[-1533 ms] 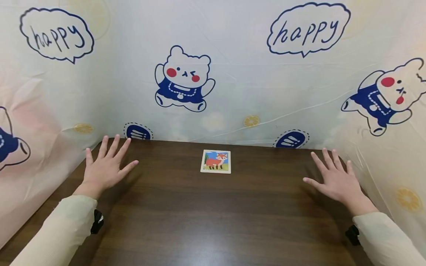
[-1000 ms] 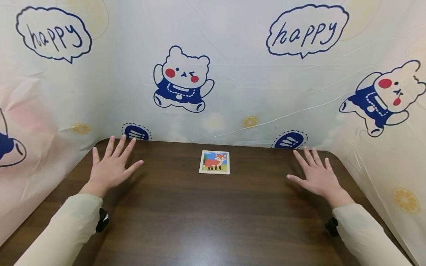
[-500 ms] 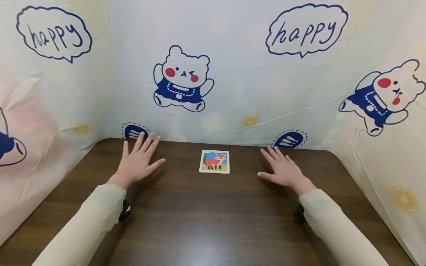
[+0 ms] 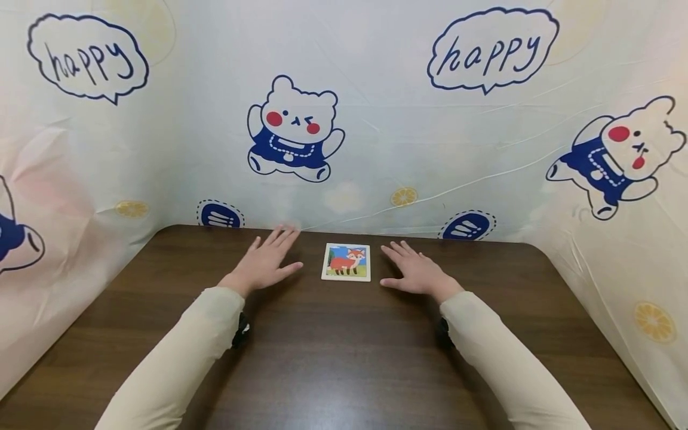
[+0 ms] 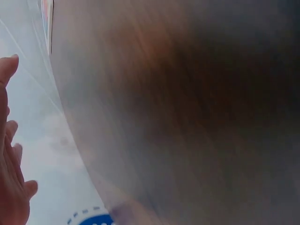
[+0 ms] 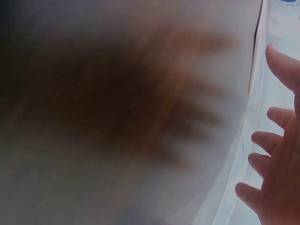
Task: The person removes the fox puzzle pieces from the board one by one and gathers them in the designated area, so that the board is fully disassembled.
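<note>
A square fox picture puzzle (image 4: 346,262) with a pale border lies flat near the far edge of the table, between the two hands. To its left, my left hand (image 4: 264,263) has its fingers spread and holds nothing. My right hand (image 4: 416,270) is on the other side, fingers extended, its fingertips a short way from the border. In the left wrist view a sliver of the puzzle (image 5: 47,23) shows at the top, and the left hand (image 5: 11,164) is at the left edge. The right hand (image 6: 281,159) shows at the right edge of the right wrist view.
The dark brown wooden table (image 4: 333,358) has rounded far corners. A pale cloth (image 4: 376,149) printed with bears and "happy" bubbles hangs behind it and along both sides. Each wrist wears a small black device, partly hidden under the arm.
Both hands have moved inward from the table's sides toward the puzzle, the left going right and the right going left. The puzzle has stayed in place.
</note>
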Available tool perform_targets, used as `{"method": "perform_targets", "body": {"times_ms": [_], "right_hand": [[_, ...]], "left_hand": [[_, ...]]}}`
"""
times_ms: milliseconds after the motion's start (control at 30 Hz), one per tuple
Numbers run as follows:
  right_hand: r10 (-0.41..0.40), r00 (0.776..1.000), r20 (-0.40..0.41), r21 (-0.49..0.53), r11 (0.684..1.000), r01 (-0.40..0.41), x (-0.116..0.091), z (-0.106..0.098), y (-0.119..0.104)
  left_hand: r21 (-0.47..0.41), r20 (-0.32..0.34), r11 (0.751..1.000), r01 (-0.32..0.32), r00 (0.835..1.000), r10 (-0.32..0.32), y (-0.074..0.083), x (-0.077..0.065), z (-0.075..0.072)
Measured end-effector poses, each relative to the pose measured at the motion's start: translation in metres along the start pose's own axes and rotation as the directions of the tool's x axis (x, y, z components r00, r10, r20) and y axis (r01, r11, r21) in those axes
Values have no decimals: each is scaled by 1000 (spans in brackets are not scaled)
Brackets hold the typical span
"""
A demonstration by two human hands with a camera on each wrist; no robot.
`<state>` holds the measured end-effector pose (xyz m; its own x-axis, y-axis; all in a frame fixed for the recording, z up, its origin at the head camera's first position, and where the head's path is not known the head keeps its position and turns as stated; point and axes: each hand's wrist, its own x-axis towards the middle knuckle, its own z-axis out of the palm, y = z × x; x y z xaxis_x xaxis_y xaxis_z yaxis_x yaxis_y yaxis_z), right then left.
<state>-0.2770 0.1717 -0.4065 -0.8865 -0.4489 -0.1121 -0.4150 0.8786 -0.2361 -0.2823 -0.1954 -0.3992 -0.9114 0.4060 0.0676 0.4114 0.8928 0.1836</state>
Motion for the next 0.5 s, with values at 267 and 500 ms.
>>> {"method": "perform_targets", "body": {"times_ms": [267,500], "right_hand": [[11,997,75,67,998,-16,11,3,-10],[-6,995,99,107,994,-4,20,8,-17]], "left_hand": [[-62,91,998,-20,996,25,21,19,16],[-100,155,995,-18,987,33,33,24,22]]}}
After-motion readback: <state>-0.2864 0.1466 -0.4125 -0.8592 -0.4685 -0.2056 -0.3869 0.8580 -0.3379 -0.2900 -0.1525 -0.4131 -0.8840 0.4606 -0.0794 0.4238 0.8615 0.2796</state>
